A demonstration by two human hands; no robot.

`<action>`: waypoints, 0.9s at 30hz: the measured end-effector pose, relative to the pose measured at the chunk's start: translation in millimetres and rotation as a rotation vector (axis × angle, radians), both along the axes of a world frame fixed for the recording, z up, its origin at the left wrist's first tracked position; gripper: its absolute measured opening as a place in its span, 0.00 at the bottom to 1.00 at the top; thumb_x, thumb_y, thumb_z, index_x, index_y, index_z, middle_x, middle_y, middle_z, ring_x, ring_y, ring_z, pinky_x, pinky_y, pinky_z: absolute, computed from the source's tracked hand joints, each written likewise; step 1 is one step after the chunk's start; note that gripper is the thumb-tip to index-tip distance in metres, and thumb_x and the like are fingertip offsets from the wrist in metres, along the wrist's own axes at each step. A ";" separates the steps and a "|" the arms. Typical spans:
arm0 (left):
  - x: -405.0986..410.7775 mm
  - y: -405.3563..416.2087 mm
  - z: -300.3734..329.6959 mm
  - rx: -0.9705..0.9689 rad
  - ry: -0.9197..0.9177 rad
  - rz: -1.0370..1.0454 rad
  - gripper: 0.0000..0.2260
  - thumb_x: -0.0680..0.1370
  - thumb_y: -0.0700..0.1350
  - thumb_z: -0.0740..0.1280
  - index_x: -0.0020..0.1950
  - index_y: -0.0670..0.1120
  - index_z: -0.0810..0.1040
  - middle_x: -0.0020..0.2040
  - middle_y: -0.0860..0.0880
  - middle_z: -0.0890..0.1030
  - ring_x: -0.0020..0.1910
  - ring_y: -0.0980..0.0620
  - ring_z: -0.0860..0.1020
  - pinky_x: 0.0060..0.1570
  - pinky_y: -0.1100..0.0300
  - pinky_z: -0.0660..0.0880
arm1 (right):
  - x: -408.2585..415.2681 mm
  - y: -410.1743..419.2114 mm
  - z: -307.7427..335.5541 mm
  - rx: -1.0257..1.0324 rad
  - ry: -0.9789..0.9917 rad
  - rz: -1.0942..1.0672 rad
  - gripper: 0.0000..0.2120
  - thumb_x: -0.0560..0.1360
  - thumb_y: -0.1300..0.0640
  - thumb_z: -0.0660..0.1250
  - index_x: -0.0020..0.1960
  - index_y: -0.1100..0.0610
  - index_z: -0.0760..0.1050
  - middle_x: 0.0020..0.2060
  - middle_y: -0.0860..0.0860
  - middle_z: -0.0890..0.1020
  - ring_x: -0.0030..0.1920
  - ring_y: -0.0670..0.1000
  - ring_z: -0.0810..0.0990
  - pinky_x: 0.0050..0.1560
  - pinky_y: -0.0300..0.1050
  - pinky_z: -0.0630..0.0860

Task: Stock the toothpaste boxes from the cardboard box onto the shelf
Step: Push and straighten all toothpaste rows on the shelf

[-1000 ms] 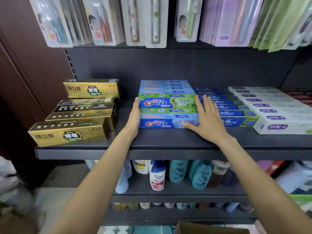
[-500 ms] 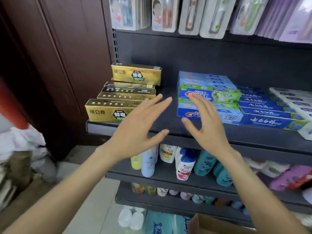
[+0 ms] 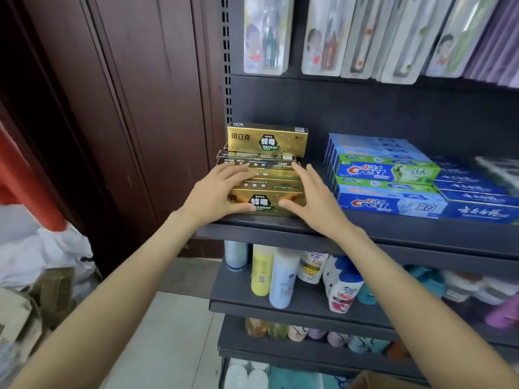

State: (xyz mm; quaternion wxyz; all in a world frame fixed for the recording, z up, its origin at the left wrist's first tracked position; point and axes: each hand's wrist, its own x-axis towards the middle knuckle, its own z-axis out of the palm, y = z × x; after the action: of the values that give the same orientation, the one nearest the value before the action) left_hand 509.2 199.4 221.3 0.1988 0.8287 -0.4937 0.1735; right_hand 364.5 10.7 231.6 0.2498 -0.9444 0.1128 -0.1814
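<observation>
Dark shelf [image 3: 393,234] beside brown panelling [image 3: 126,108]

The stack of toothpaste boxes [image 3: 266,175] is sitting at the left end of the shelf [image 3: 365,234], its lowest box lying along the front edge and the topmost one standing nearest the back. The left hand [image 3: 216,196] is resting on the stack's left part and the right hand [image 3: 314,200] at its right end. The Crest boxes [image 3: 384,181] are lying to the right along the same shelf, with hanging toothbrush packs [image 3: 323,37] above and bottles [image 3: 280,276] standing on the shelf below.
</observation>
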 end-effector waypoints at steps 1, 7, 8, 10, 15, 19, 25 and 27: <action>1.6 -4.0 -1.1 -0.014 -0.014 0.004 0.34 0.67 0.70 0.61 0.70 0.57 0.68 0.71 0.55 0.68 0.71 0.51 0.63 0.62 0.44 0.71 | 1.4 -3.3 -1.4 -0.024 0.006 -0.005 0.36 0.75 0.46 0.65 0.76 0.47 0.50 0.77 0.53 0.50 0.74 0.55 0.58 0.69 0.53 0.63; 4.8 -14.4 -0.9 -0.274 0.094 0.001 0.25 0.73 0.65 0.61 0.67 0.55 0.71 0.71 0.54 0.67 0.71 0.55 0.61 0.68 0.51 0.64 | 6.7 -7.6 -6.7 -0.344 -0.031 -0.028 0.28 0.78 0.45 0.60 0.74 0.52 0.57 0.76 0.53 0.54 0.75 0.54 0.55 0.70 0.52 0.62; 4.8 -13.1 -0.7 -0.374 0.158 -0.003 0.23 0.76 0.62 0.59 0.68 0.55 0.71 0.71 0.54 0.67 0.71 0.56 0.61 0.69 0.55 0.61 | 6.8 -8.5 -5.7 -0.383 -0.037 -0.024 0.29 0.78 0.44 0.60 0.74 0.51 0.57 0.76 0.53 0.54 0.75 0.55 0.53 0.71 0.52 0.59; 9.0 -9.0 -1.4 -0.515 0.270 0.007 0.21 0.78 0.59 0.56 0.69 0.53 0.69 0.71 0.53 0.67 0.71 0.58 0.62 0.69 0.59 0.58 | 6.9 -8.3 -2.7 -0.399 -0.033 -0.017 0.31 0.76 0.43 0.61 0.75 0.50 0.56 0.76 0.53 0.53 0.76 0.56 0.50 0.73 0.53 0.54; 49.8 -10.9 9.2 -0.573 0.586 0.131 0.22 0.81 0.55 0.54 0.75 0.51 0.60 0.74 0.52 0.64 0.72 0.54 0.61 0.72 0.51 0.58 | 21.6 -2.6 10.2 -0.460 -0.032 -0.031 0.38 0.72 0.31 0.52 0.76 0.49 0.53 0.77 0.53 0.51 0.76 0.57 0.45 0.74 0.56 0.43; 79.8 -33.3 13.8 -0.543 0.835 0.055 0.30 0.80 0.60 0.53 0.77 0.50 0.50 0.77 0.51 0.55 0.75 0.53 0.55 0.74 0.52 0.52 | 47.4 2.1 21.7 -0.526 0.056 -0.050 0.45 0.66 0.23 0.43 0.76 0.46 0.44 0.77 0.50 0.42 0.76 0.55 0.37 0.74 0.58 0.38; 109.8 -60.6 9.1 -0.323 0.723 -0.199 0.34 0.73 0.72 0.52 0.75 0.59 0.49 0.74 0.55 0.63 0.72 0.53 0.63 0.69 0.43 0.62 | 71.0 6.1 17.7 -0.550 0.147 -0.029 0.48 0.62 0.19 0.43 0.76 0.43 0.40 0.75 0.47 0.36 0.74 0.53 0.32 0.73 0.60 0.35; 114.4 -68.0 8.3 -0.297 0.717 -0.194 0.38 0.72 0.74 0.50 0.76 0.58 0.44 0.75 0.55 0.61 0.73 0.53 0.62 0.70 0.43 0.61 | 72.4 1.5 19.5 -0.542 0.176 -0.052 0.49 0.61 0.19 0.42 0.76 0.42 0.40 0.75 0.47 0.35 0.75 0.53 0.32 0.73 0.59 0.35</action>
State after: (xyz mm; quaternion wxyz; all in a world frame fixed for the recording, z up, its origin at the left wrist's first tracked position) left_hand 623.6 131.4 229.5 0.4914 0.7486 -0.4384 -0.0769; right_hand 436.9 12.1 251.1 -0.0271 -0.9857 0.1057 -0.1286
